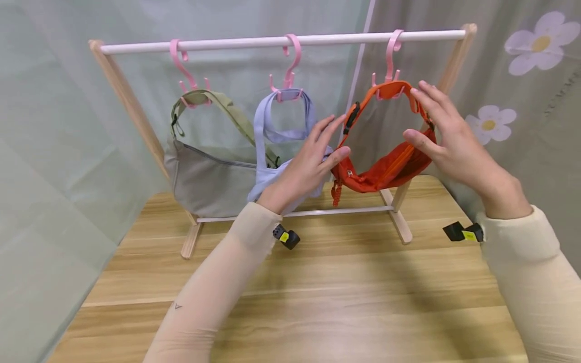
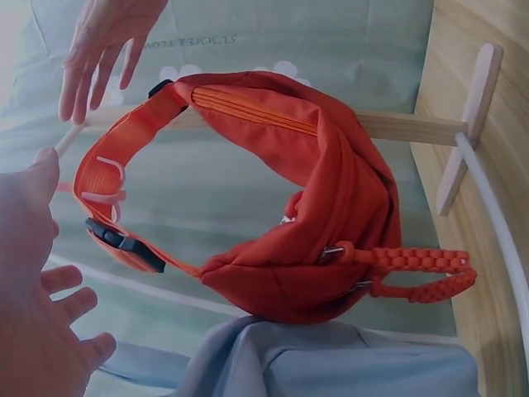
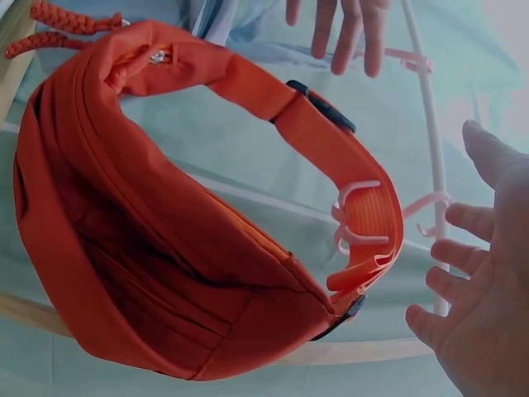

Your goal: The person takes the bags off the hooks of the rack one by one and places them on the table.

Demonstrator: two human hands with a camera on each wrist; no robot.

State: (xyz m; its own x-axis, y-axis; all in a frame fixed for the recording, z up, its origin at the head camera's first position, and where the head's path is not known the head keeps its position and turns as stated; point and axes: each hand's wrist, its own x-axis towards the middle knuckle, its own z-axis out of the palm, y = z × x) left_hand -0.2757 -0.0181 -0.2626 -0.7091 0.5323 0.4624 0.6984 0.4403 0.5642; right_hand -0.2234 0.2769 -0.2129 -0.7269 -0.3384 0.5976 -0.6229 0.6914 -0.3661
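Left hand (image 1: 306,164), right hand (image 1: 457,143): grip loosely spread, nothing held, flanking orange bag (image 1: 395,164). Bumped strap (image 1: 388,91) could slip off pink hook (image 1: 389,58); bag may drop.

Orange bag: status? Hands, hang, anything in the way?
Left hand, right hand empty, flanking orange bag, not touching. Bag hung by strap on pink hook. Light blue bag close on its left.

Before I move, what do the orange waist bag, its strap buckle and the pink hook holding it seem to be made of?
Orange waist bag: probably synthetic fabric, mostly matte, given its soft folds. Strap buckle: likely black plastic, smooth, with crisp edges. Pink hook: seemingly plastic, smooth, its colour even throughout; coated metal possible.
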